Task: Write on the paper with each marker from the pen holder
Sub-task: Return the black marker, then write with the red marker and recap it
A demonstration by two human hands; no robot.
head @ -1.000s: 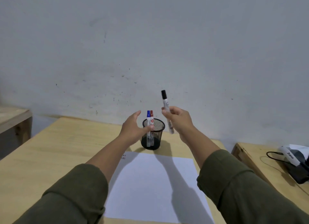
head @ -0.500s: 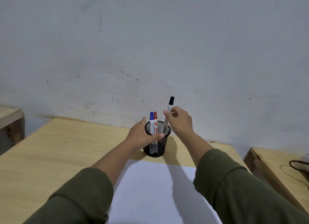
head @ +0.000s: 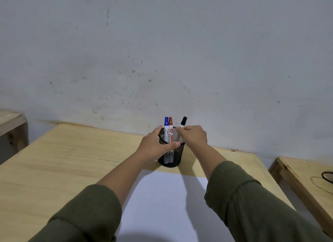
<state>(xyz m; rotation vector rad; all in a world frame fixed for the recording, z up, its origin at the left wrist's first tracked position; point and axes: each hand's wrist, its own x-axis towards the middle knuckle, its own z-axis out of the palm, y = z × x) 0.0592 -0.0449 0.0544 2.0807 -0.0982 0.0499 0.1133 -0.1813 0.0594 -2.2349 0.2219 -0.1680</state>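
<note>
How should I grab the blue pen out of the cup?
Pinch the blue pen by its cap end, coming from straight above. It stands upright in the mesh cup with only the top poking out, and the red pen touches its right side, so fingers fit best front and back.

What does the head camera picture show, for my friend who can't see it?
A person's right hand pinches a black-capped marker standing in a black mesh pen holder, which the left hand grips. Blue and red markers stand inside; white paper lies nearer on the wooden table.
</note>
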